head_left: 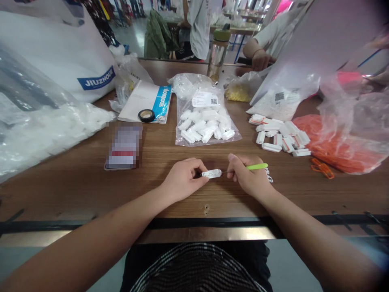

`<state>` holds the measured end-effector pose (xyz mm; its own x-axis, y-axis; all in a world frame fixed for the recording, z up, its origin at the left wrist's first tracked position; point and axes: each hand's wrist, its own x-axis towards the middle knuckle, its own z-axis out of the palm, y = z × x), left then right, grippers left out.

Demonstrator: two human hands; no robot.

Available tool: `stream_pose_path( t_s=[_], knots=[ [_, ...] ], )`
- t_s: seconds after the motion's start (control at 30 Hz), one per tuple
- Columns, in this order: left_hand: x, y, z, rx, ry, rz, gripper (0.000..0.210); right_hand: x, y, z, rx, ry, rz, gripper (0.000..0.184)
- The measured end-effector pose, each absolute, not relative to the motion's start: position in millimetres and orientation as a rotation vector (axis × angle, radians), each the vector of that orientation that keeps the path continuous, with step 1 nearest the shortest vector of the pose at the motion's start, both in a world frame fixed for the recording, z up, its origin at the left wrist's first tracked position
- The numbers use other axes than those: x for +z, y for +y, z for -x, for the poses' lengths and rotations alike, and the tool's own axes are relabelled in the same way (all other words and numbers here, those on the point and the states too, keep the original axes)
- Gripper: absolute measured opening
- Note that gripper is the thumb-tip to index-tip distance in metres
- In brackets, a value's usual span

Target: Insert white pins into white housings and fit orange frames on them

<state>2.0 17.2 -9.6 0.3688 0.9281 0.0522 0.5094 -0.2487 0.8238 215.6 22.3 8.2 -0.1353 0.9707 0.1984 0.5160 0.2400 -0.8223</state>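
Between the thumb and fingers of my left hand [182, 179] is a small white plastic connector housing [212, 174] with a row of tiny holes, held just above the table. My right hand [249, 178] pinches a thin metal pick with a lime-green handle [257, 166]. The pick's tip points left and meets the right end of the housing, though how deep it goes I cannot make out. Under and beside my right hand lie small white pieces [269, 175], partly hidden by it.
A clear bag of white housings [203, 125] lies ahead, with a loose pile of orange-marked housings [281, 136] to its right. Farther right are a bag of orange parts [349, 142] and loose orange pieces [322, 168]. On the left are a phone [124, 147], notebook [138, 101] and tape roll [146, 115].
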Motion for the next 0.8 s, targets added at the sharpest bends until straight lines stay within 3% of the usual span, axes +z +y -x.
stream_pose_path(
  t_s=[0.8],
  knots=[
    [-8.9,16.7,-3.4,0.749,1.243,-1.889,0.005,9.3,21.8,-214.4,0.863,-1.606,1.414,0.049]
  ],
)
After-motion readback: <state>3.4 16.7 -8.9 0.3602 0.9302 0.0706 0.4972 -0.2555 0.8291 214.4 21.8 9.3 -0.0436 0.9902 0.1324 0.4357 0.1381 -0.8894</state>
